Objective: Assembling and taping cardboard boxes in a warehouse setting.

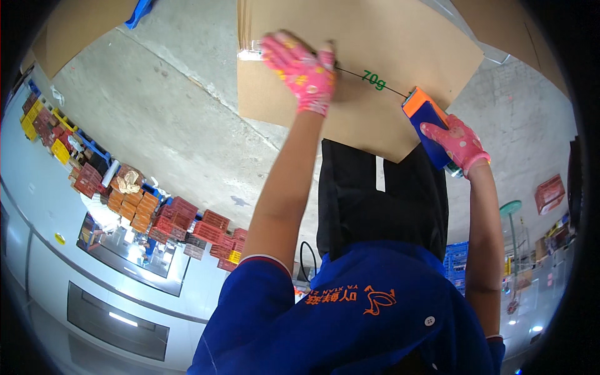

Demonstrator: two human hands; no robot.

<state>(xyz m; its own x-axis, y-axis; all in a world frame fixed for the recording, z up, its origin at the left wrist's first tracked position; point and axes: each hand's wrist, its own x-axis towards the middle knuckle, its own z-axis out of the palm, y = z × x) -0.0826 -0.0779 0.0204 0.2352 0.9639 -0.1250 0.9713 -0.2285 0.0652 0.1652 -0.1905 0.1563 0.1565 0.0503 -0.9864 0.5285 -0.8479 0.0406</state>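
In front of me is a brown cardboard box [362,119] with green print on its upper face and a dark seam across it. My left hand [303,72], in a pink flowered glove, lies over the box's left part with its fingers stretched out. A strip of clear tape [251,51] shines at the box's left edge beside the fingertips. My right hand [459,140], in a matching glove, is wrapped round a blue and orange tape dispenser [431,128]. Its orange front end rests at the right end of the seam. Whether tape runs along the seam is hard to see.
More cardboard [81,31] stands at the upper left, with another brown panel [506,31] at the upper right. Stacked red and orange crates [181,212] line the left wall. A red crate [550,194] and a green-topped stand [511,209] are at the right on the concrete floor [175,125].
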